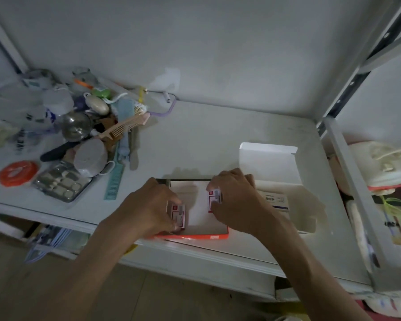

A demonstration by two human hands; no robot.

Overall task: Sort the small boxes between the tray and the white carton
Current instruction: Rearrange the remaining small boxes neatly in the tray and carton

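My left hand [152, 206] and right hand [235, 201] are both bare: no gloves, rings, watch or wristband on either. Both forearms are uncovered for their full visible length, with no sleeve edge in frame. Nails are short where they show, though dim light blurs finer detail. No markings are discernible on either arm.

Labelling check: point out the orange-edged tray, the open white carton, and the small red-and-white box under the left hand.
orange-edged tray [195, 237], head view, front orange rim.
open white carton [267, 162], head view, raised lid flap.
small red-and-white box [180, 215], head view, printed top face.
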